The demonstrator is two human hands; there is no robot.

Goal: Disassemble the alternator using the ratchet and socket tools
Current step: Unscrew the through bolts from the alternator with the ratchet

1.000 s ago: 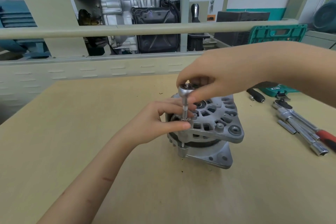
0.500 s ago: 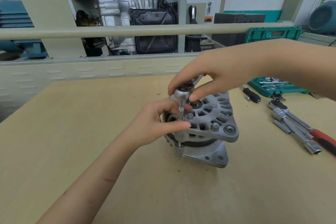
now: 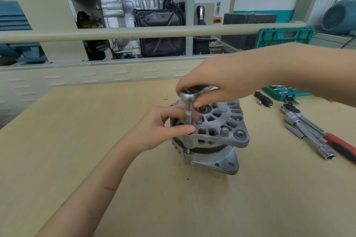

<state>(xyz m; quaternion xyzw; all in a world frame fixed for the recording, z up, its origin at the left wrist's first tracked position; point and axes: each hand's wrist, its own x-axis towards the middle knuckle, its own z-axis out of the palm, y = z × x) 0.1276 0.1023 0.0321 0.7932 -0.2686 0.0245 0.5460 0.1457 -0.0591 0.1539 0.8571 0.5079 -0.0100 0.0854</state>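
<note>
A grey cast alternator (image 3: 217, 132) stands on the wooden table (image 3: 96, 140), its vented housing facing up. A small chrome ratchet (image 3: 189, 95) sits above its left edge, with a long socket (image 3: 189, 115) pointing straight down onto a bolt in the housing. My right hand (image 3: 221, 82) grips the ratchet's head and handle from above. My left hand (image 3: 163, 125) pinches the socket's shaft between thumb and fingers, beside the housing rim. The bolt under the socket is hidden.
At the right lie a red-handled ratchet (image 3: 335, 140), several loose sockets and extensions (image 3: 312, 140), and a black-handled tool (image 3: 264, 99). An open green tool case (image 3: 287, 92) stands behind them. A beige rail (image 3: 115, 33) and engine display (image 3: 138, 19) lie beyond the table's far edge.
My right hand has swung the ratchet handle round a little while the socket stays on the bolt. My left hand keeps its pinch on the shaft. The camera has shifted slightly.
</note>
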